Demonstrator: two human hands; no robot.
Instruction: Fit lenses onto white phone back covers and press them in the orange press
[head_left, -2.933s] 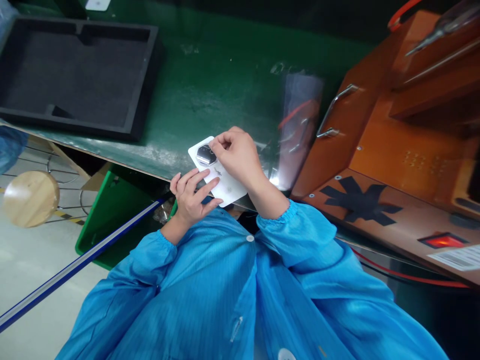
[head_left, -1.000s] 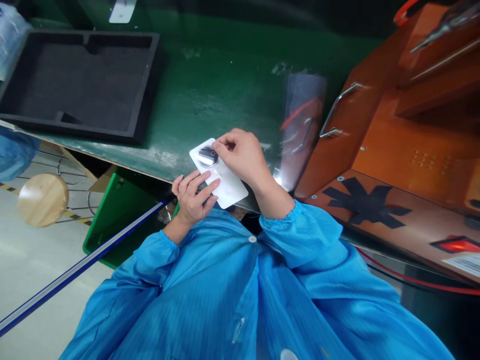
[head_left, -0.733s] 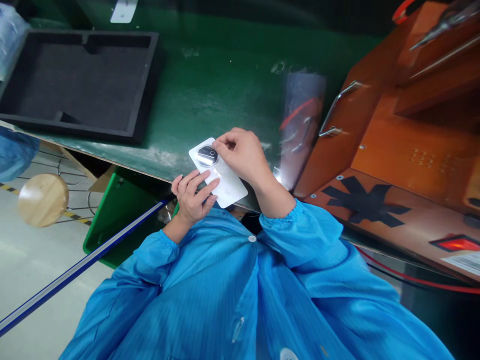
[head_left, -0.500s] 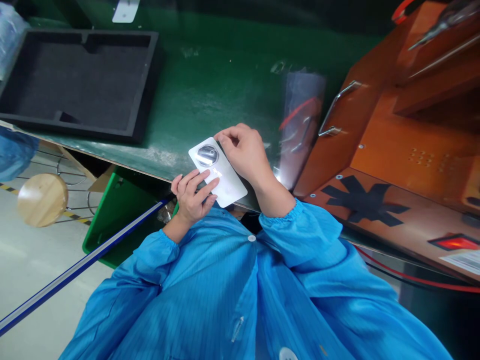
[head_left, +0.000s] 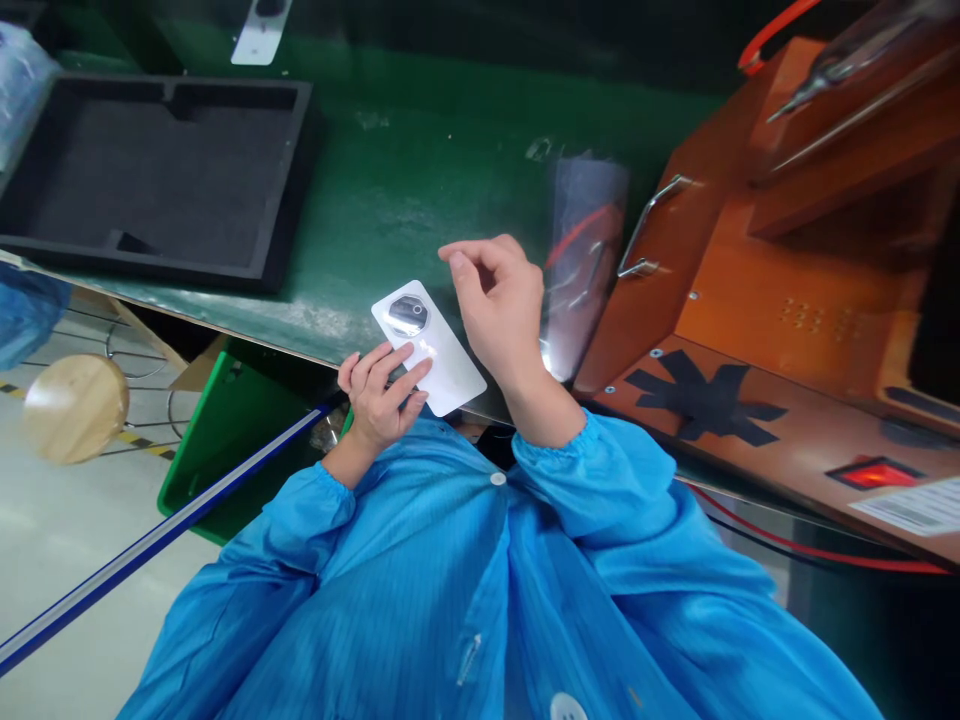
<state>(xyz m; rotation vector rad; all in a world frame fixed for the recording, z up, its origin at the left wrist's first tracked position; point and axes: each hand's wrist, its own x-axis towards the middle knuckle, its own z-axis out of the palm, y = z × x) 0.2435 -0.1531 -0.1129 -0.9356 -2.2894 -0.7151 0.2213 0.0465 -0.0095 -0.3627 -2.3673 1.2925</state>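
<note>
A white phone back cover [head_left: 448, 367] with a dark, shiny round camera area lies tilted at the green bench's front edge. My left hand [head_left: 380, 396] holds it by the lower left side, fingers spread over its face and thumb near the bottom edge. To the right of the cover and apart from it, my right hand [head_left: 501, 305] is raised with thumb and index finger pinched together. Whatever sits in that pinch, if anything, is too small to make out.
A black foam tray [head_left: 176, 262] sits on the left of the green bench [head_left: 390, 180]. Another white cover [head_left: 259, 45] lies at the back. Clear plastic film [head_left: 585, 240] is beside an orange machine [head_left: 720, 290]. Below stand a green bin [head_left: 202, 450] and a round stool [head_left: 76, 408].
My right hand has moved up and away from the cover's upper right edge, still pinched. My left hand stays on the cover. The whole view has shifted slightly.
</note>
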